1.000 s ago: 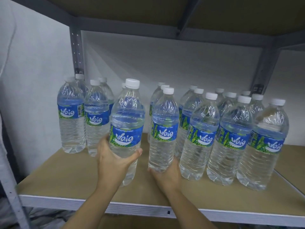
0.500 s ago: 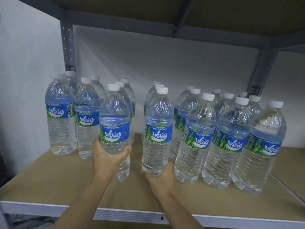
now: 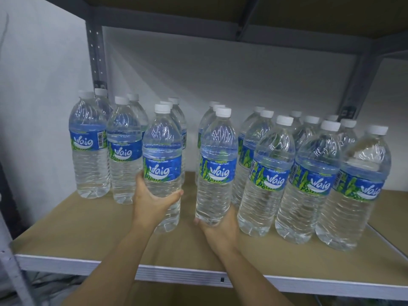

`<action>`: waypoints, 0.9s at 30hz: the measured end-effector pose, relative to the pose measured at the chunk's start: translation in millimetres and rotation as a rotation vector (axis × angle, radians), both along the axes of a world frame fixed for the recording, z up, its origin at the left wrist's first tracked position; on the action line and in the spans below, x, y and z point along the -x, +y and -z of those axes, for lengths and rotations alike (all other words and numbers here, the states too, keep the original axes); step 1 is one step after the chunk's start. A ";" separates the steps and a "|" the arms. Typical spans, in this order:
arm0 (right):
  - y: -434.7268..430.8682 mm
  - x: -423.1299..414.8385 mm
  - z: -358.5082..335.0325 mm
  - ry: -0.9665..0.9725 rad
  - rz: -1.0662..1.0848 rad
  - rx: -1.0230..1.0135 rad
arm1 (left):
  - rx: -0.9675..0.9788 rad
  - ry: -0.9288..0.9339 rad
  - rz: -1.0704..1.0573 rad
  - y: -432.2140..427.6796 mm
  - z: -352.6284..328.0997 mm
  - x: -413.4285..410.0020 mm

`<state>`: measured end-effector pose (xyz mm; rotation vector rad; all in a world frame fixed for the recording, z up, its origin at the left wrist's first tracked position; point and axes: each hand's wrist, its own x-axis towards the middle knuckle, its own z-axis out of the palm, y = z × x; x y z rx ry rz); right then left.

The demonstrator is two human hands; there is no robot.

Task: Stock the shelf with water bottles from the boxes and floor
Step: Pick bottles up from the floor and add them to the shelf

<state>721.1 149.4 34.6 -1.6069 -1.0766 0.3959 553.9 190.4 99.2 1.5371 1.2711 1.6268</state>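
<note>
Clear plastic water bottles with white caps and blue "Waig" labels stand upright in rows on a tan board shelf (image 3: 72, 230) with a pale metal front edge. Taking the middle of the view as the centre of a clock, the left hand (image 3: 152, 202) sits at about seven o'clock, wrapped around the lower half of the left bottle (image 3: 163, 164), thumb showing on the right side of the bottle below its label. Whether that bottle's base rests on the board or is just above it, I cannot tell. The right hand (image 3: 220, 226) is at about five o'clock, cupping the base of the middle bottle (image 3: 217, 166) from below and in front, fingers hidden behind it.

At nine o'clock, a small group of bottles (image 3: 90, 146) stands near the grey upright post (image 3: 96, 51), just beside the left bottle and reaching back toward the white wall (image 3: 220, 74). From three to four o'clock, a larger group of bottles (image 3: 313, 180) stands packed close together, touching side by side, with the nearest one just beside the middle bottle. A bare strip of board separates the two held bottles. An upper shelf (image 3: 176, 9) spans twelve o'clock.
</note>
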 end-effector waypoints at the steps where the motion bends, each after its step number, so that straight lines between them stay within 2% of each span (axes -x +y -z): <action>1: 0.4 -0.1 0.7 -0.002 0.001 0.001 | 0.002 -0.003 0.003 -0.5 -0.7 -0.3; 27: 0.2 -1.5 0.4 -0.011 -0.002 0.022 | -0.002 -0.001 0.047 -1.2 -0.8 1.2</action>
